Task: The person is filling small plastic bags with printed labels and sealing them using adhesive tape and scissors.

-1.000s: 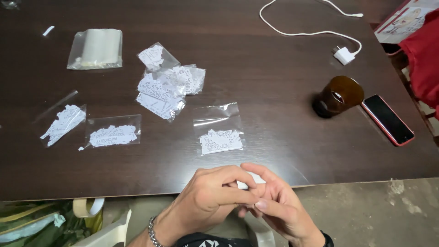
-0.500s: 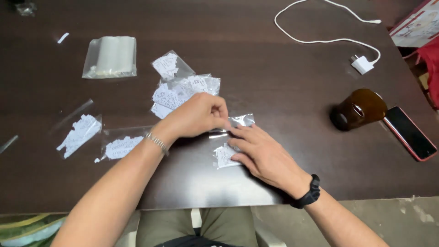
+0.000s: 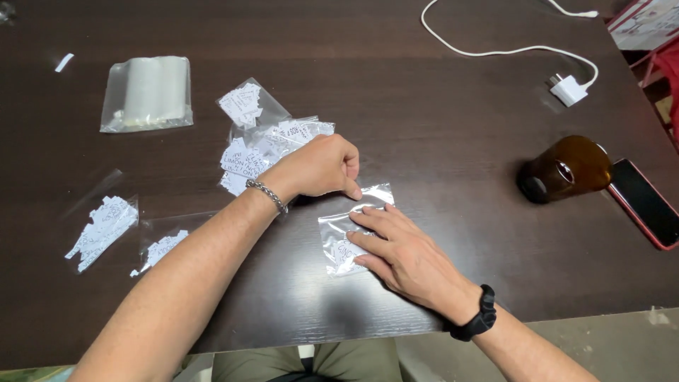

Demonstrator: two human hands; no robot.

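The right hand (image 3: 407,255) lies flat, fingers spread, pinning a small clear bag (image 3: 346,237) of paper slips to the dark table (image 3: 438,127). The left hand (image 3: 322,166) — loosely curled — pinches the bag's top edge, steadying it.

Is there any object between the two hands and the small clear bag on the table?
No, nothing visible. The right hand lies flat on the small clear bag, and the left hand pinches its top edge, so both touch it directly.

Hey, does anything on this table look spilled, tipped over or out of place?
Yes. The brown glass jar lies tipped on its side beside the phone; nothing has visibly spilled. The bags of paper slips lie scattered, none torn.
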